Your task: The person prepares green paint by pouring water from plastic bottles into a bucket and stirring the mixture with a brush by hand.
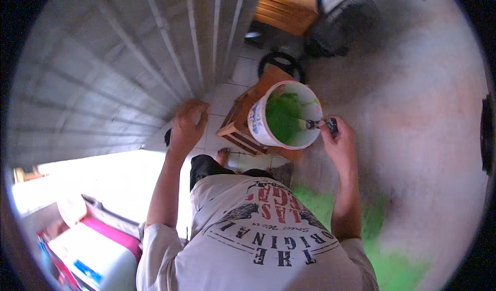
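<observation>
Green paint [283, 118] sits in my white bucket [258, 128], which is up on a wooden stool [242, 111] and hides most of its top; the far left corner peeks out. Got my right hand [341, 141] pinching the brush [313, 124] by its dark handle, just past the stool's right edge. Its bristles are inside the bucket near the right wall, and from over here I can't tell if they're touching paint. Left hand [190, 124] looks free to me, fingers loosely curled, out past the stool's left edge by the grey ribbed sheet [139, 69]. Contact there? Can't tell. Black ring [279, 55] just beyond the stool's far edge.
</observation>
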Available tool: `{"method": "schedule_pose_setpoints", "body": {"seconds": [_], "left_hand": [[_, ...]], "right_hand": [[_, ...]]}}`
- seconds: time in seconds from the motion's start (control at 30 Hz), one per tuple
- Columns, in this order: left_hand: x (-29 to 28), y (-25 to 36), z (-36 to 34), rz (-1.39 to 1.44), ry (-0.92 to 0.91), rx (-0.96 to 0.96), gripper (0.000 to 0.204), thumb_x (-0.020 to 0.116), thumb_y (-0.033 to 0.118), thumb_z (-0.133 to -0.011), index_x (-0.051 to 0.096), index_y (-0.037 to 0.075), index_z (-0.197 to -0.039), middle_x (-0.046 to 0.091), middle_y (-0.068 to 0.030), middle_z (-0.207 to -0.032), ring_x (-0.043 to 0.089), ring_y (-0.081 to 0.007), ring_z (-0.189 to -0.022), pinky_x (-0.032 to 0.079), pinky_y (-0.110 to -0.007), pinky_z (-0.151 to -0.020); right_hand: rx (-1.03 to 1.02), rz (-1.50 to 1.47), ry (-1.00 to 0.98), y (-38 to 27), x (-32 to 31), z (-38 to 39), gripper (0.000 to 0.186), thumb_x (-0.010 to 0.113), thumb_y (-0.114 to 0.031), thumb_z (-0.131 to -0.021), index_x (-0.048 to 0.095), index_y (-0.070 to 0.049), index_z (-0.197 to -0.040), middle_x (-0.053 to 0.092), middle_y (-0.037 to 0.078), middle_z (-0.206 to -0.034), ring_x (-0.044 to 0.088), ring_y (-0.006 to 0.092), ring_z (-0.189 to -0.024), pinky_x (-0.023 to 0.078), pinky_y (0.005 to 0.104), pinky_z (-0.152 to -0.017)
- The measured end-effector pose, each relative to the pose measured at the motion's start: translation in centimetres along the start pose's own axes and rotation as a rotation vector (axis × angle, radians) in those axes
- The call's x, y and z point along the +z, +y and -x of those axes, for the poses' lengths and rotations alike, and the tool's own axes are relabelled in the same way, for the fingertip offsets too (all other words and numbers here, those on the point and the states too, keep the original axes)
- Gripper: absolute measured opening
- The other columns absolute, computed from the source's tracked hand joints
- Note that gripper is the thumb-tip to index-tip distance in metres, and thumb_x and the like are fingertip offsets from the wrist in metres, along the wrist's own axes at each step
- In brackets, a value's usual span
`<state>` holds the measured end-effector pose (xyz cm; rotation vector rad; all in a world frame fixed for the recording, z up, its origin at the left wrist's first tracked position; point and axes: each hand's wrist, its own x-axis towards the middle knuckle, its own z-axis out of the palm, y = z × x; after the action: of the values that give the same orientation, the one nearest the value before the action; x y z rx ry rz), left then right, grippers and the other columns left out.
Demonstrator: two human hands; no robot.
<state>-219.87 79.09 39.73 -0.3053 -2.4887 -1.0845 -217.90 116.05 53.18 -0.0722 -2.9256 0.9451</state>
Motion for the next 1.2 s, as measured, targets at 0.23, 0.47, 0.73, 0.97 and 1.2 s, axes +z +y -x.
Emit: {"method": "schedule_pose_setpoints", "body": {"seconds": [0.23,0.47,0.73,0.97,1.2], "left_hand": [[-2.3,-1.0,22.2,-0.024,-0.053,-0.745,0.026,0.064,0.016,-0.090,0.062,0.003,-0.113,0.064,-0.0135,-0.102,0.069,-0.0265,-0.084,0.054,-0.038,-0.076],[-4.0,3.3,46.5,-0.102,0.293,-1.375,0.035,0.066,0.026,-0.087,0.065,-0.001,-0.108,0.069,-0.0182,-0.100,0.068,-0.0283,-0.089,0.053,-0.039,-0.082],[-5.0,8.3,67.8,-0.242,0.779,-1.786,0.038,0.070,0.029,-0.084,0.064,-0.001,-0.107,0.070,-0.0173,-0.093,0.068,-0.0315,-0.089,0.053,-0.040,-0.082],[-10.6,7.7,83.2,-0.431,1.114,-2.032,0.043,0.071,0.036,-0.083,0.061,0.001,-0.106,0.067,-0.0149,-0.097,0.064,-0.0317,-0.093,0.051,-0.042,-0.085],[-15.0,0.6,98.0,-0.416,1.159,-2.105,0.062,0.080,0.037,-0.075,0.056,-0.001,-0.118,0.064,-0.0146,-0.110,0.060,-0.0298,-0.106,0.047,-0.042,-0.093]], "right_hand": [[-0.130,-0.004,-0.090,0.7,0.7,0.2,0.033,0.065,-0.028,-0.094,0.064,-0.002,-0.113,0.071,0.018,-0.099,0.070,0.0281,-0.090,0.053,0.0379,-0.077],[-0.356,0.201,-0.183,0.5,1.2,-0.2,0.041,0.059,-0.031,-0.097,0.061,0.004,-0.119,0.067,0.023,-0.112,0.065,0.0333,-0.103,0.048,0.0388,-0.089],[-0.519,0.438,-0.290,0.6,2.6,-3.8,0.056,0.058,-0.039,-0.097,0.056,0.008,-0.126,0.058,0.028,-0.127,0.058,0.0378,-0.118,0.045,0.0423,-0.097],[-0.400,0.653,-0.120,1.2,3.4,-5.1,0.064,0.058,-0.046,-0.095,0.054,0.006,-0.131,0.055,0.027,-0.133,0.053,0.0387,-0.124,0.041,0.0411,-0.103],[-0.252,0.910,-0.018,-1.8,3.3,-1.2,0.069,0.059,-0.050,-0.093,0.053,0.007,-0.133,0.056,0.025,-0.134,0.054,0.0373,-0.123,0.042,0.0419,-0.103]]}}
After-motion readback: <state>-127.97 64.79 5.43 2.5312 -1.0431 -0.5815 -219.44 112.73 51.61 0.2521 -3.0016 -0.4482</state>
